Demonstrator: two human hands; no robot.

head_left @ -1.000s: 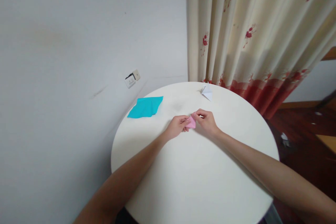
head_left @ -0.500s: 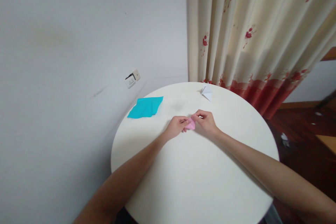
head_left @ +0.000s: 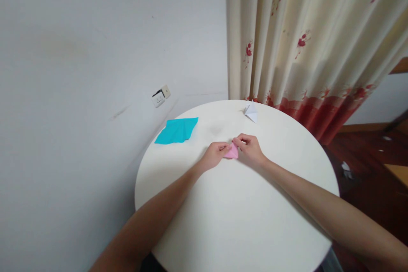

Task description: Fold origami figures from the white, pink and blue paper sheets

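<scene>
While both forearms reach in from the near edge, the left hand [head_left: 214,154] and the right hand [head_left: 251,148] meet over the far-middle part of the round white table [head_left: 242,221]. Between them sits a small folded pink paper [head_left: 232,151], low on or just above the tabletop; whether it rests on the surface cannot be told. Left hand: fingertips closed on the paper's left edge. Right hand: fingers curled, thumb and forefinger pinched on the paper's upper right corner. Both grips are closed on the same piece, the knuckles of the two hands near each other.

Teal paper sheet [head_left: 177,130]: lies flat on the table, to the left of the hands, near the table's far-left rim, well apart from the pink piece. Small white folded paper figure [head_left: 251,111]: stands at the far rim, beyond the right hand, apart from it.

Behind the table: grey-white wall [head_left: 95,51] with a wall socket [head_left: 161,95] on it, just beyond the teal sheet. Cream curtain [head_left: 306,38] with red flower print hangs at the right, its red hem reaching down behind the table's far-right edge. Dark wooden floor [head_left: 366,157] shows to the right.
</scene>
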